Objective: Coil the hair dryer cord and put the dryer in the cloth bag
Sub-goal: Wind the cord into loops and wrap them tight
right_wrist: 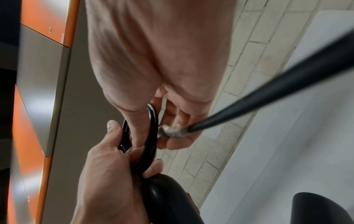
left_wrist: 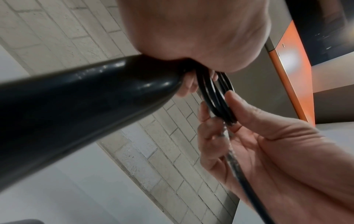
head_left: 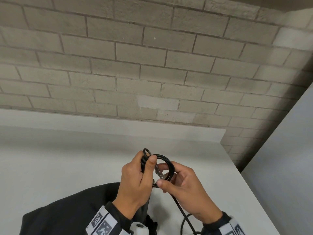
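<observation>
From the head view both hands are raised over the white worktop (head_left: 67, 167) in front of a brick wall (head_left: 135, 65). The left hand (head_left: 135, 182) is closed around a bundle of black cord (head_left: 166, 161) loops, thumb pressed over them, and the right hand (head_left: 184, 187) pinches the far side of the coil between thumb and fingers, while the free run of cord drops towards the near edge. A black cloth bag (head_left: 67, 212) lies on the worktop under the left wrist.

Only the wrist views show the hair dryer (left_wrist: 76, 106): its glossy black handle comes out of the left hand's grip alongside the loops, so that hand holds both. The right wrist view adds a silvery, tape-like wrap (right_wrist: 172, 131) on the cord lying across the right fingers (right_wrist: 178, 141), and orange panels (right_wrist: 47, 22) behind the person, unseen from the head
</observation>
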### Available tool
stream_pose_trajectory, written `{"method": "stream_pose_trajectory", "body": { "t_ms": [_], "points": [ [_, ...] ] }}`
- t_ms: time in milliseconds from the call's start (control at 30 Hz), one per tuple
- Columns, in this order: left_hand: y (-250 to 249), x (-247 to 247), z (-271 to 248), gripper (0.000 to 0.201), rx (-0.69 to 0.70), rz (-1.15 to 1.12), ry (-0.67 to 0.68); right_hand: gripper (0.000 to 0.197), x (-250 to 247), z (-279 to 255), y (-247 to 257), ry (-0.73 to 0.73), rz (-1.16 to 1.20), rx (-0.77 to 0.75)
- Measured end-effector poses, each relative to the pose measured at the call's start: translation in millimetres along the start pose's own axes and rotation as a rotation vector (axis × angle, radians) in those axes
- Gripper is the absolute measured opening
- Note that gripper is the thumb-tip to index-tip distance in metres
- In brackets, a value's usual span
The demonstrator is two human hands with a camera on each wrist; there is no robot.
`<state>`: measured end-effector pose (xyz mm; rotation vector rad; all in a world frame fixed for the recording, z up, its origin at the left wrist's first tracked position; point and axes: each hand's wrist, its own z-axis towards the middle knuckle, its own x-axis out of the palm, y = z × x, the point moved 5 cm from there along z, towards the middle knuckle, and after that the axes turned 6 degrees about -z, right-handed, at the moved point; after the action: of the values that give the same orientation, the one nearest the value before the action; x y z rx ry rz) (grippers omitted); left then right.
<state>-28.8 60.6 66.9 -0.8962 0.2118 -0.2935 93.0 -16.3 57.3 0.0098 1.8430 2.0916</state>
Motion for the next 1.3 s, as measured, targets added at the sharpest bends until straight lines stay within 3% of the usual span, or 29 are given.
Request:
{"method": "stream_pose_trajectory", "body": {
  "t_ms": [133, 333, 433, 500, 567, 633, 733, 933, 1133, 1300],
  "points": [
    [3, -1, 1, 0.056, -0.025, 0.010, -0.014, 0.021, -3, 0, 3, -0.019, -0.047, -0.036],
    [1, 4, -2, 0.044, -0.070, -0.135, 0.052, 0.020, -6, -1, 1, -0.017, -0.002, -0.007],
    [3, 4, -3, 0.049, -0.087, -0.150, 0.026, 0.026, -6, -2, 4, -0.047, -0.018, -0.004],
    [6, 3, -3, 0.055, -0.097, -0.149, -0.023, 0.038, -5, -5, 5, -0.138, -0.078, -0.008],
    [7, 3, -3, 0.059, -0.103, -0.152, -0.059, 0.049, -7, -10, 5, -0.335, -0.233, -0.038],
    [8, 4, -3, 0.061, -0.106, -0.151, -0.071, 0.047, -5, -18, 10, -0.488, -0.426, -0.184],
    [8, 5, -4, 0.065, -0.090, -0.154, -0.057, 0.033, 15, -20, 12, -0.432, -0.658, -0.380],
    [3, 9, -7, 0.064, -0.066, -0.135, -0.013, 0.022, 28, -13, 7, -0.206, -0.767, -0.197],
    [-1, 12, -5, 0.071, -0.026, -0.131, -0.010, 0.014, 16, -14, 10, -0.260, -0.532, -0.112],
    [-1, 14, -4, 0.060, -0.028, -0.110, -0.012, 0.018, 13, -15, 9, -0.264, -0.275, -0.020]
  ]
}}
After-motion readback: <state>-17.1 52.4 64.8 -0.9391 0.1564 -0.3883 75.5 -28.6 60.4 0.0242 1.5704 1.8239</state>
